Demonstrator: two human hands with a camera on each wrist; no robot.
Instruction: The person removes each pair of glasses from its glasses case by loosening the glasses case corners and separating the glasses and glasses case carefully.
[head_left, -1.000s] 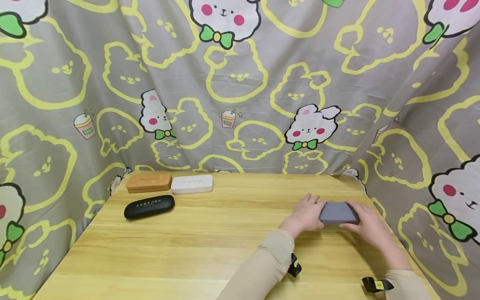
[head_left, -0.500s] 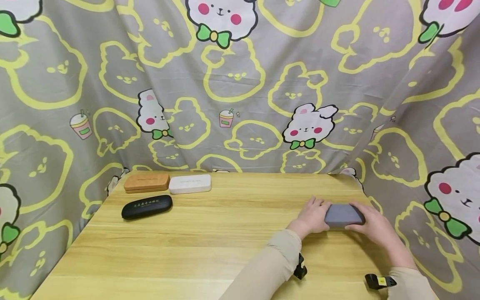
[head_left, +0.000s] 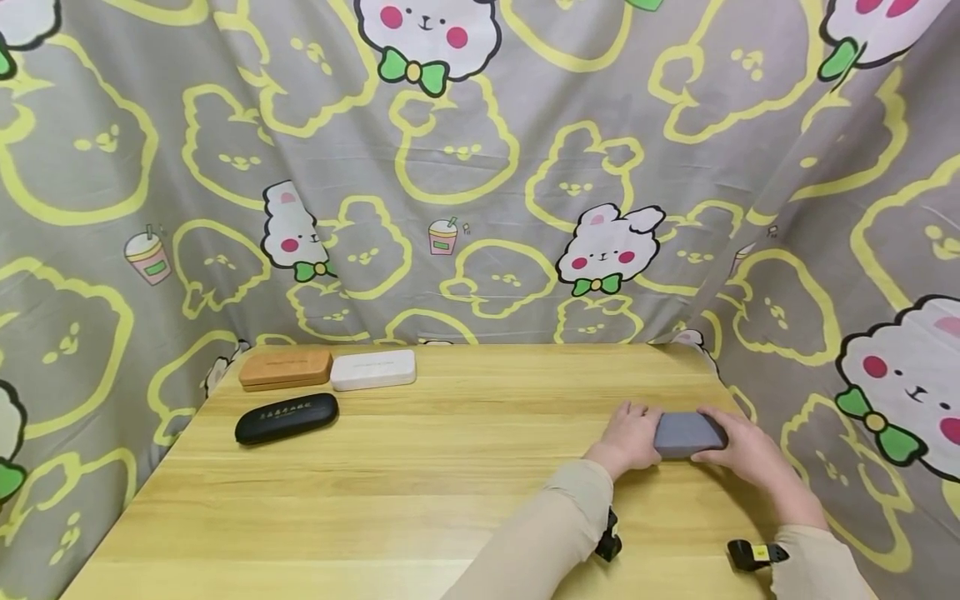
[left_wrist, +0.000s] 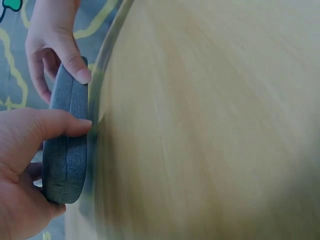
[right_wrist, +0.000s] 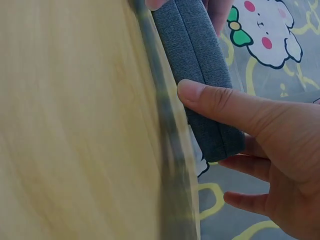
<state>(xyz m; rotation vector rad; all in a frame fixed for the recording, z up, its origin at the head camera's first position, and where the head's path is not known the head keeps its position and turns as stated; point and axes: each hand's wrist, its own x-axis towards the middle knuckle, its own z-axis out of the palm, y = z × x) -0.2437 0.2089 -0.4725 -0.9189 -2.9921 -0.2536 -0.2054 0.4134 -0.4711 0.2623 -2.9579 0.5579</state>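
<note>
A blue-grey, fabric-covered glasses case (head_left: 681, 435) is at the right side of the wooden table, between my two hands. My left hand (head_left: 630, 437) grips its left end, and my right hand (head_left: 750, 450) grips the opposite end. In the left wrist view, the left thumb lies across the case's (left_wrist: 65, 160) long side, over the seam, with fingers behind it. The right wrist view has the right thumb pressed on the same seamed side of the case (right_wrist: 195, 45), fingers partly hidden behind. It looks closed along its seam.
At the table's (head_left: 420, 483) far left lie a tan glasses case (head_left: 285, 368) and a white one (head_left: 373, 370), side by side. A black glasses case (head_left: 287, 418) with gold lettering lies in front of them. A patterned curtain (head_left: 480, 200) surrounds the back and sides.
Both hands and the blue-grey glasses case have shifted slightly right relative to the table, the grip staying the same. The view has turned a little to the right. The other cases stay put.
</note>
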